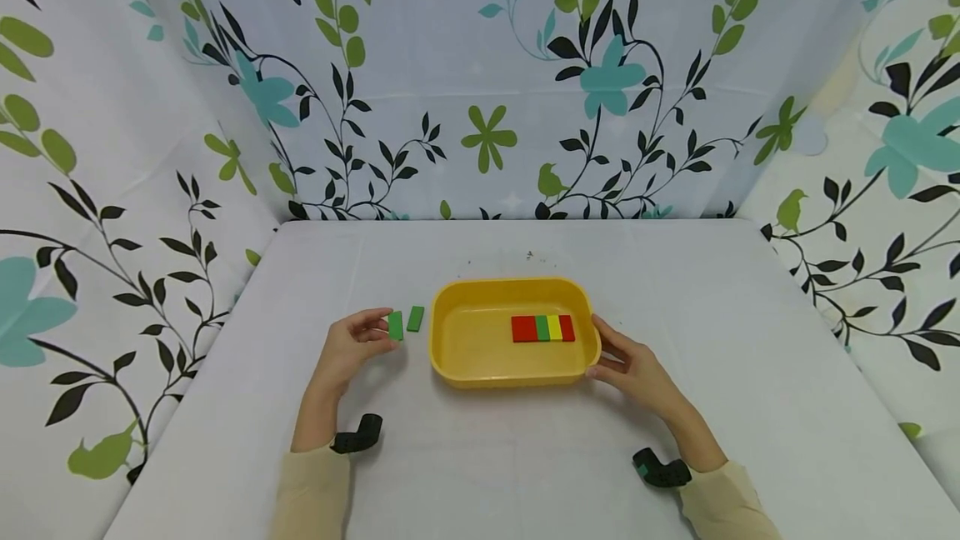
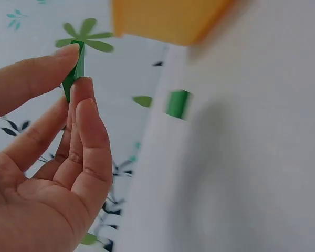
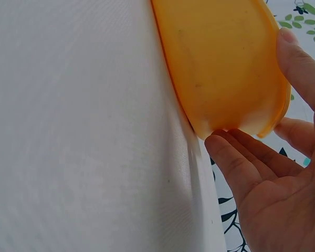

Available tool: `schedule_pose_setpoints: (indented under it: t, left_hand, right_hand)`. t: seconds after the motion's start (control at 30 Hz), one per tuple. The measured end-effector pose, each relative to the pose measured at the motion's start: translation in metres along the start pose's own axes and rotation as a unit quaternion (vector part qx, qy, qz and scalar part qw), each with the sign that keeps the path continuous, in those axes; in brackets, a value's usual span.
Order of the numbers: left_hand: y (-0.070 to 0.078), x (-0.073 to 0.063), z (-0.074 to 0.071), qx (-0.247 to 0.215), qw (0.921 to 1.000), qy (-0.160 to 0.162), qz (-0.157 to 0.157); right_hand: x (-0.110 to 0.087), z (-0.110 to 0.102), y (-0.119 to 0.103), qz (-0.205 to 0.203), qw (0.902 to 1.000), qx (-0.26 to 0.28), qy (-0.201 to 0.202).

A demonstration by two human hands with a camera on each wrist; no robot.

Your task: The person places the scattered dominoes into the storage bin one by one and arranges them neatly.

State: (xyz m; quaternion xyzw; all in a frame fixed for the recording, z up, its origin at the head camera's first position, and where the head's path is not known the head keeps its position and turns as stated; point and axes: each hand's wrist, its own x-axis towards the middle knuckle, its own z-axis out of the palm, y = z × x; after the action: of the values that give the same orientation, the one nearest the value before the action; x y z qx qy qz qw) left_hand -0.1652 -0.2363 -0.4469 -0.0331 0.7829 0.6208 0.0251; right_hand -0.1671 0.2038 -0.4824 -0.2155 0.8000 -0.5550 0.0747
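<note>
My left hand [image 1: 351, 348] pinches a small green block [image 1: 395, 326] between thumb and fingertips, held up left of the yellow tray [image 1: 472, 379]. In the left wrist view that held block [image 2: 80, 65] shows edge-on, above the table. A second green block [image 1: 415, 318] lies on the table between this hand and the tray. At the tray's right end, my right hand [image 1: 633, 367] holds the wall with thumb and fingers spread along it. Inside the tray, toward its right side, a row of flat blocks [image 1: 523, 329] in red, green and yellow lies side by side.
A white cloth covers the table [image 1: 510, 473]. Behind it and along both sides hangs a patterned curtain [image 1: 420, 40] with leaves and flowers. Each wrist wears a black camera mount, the left mount [image 1: 358, 433] near the table's front.
</note>
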Motion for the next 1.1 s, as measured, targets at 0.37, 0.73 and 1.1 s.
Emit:
schedule_pose_setpoints:
  t: [0.37, 0.73, 1.1]
  left_hand:
    - [0.065, 0.004, 0.035, -0.018, 0.9966, -0.027, 0.076]
    - [0.083, 0.022, 0.097, 0.024, 0.998, -0.043, 0.04]
    - [0.062, 0.036, 0.133, 0.121, 0.9916, -0.029, 0.037]
  right_hand:
    - [0.001, 0.0, 0.003, 0.0, 1.0, 0.0, -0.001]
    - [0.001, 0.0, 0.003, 0.002, 1.0, -0.002, 0.001]
    - [0.001, -0.001, 0.004, -0.009, 0.9999, -0.005, -0.001]
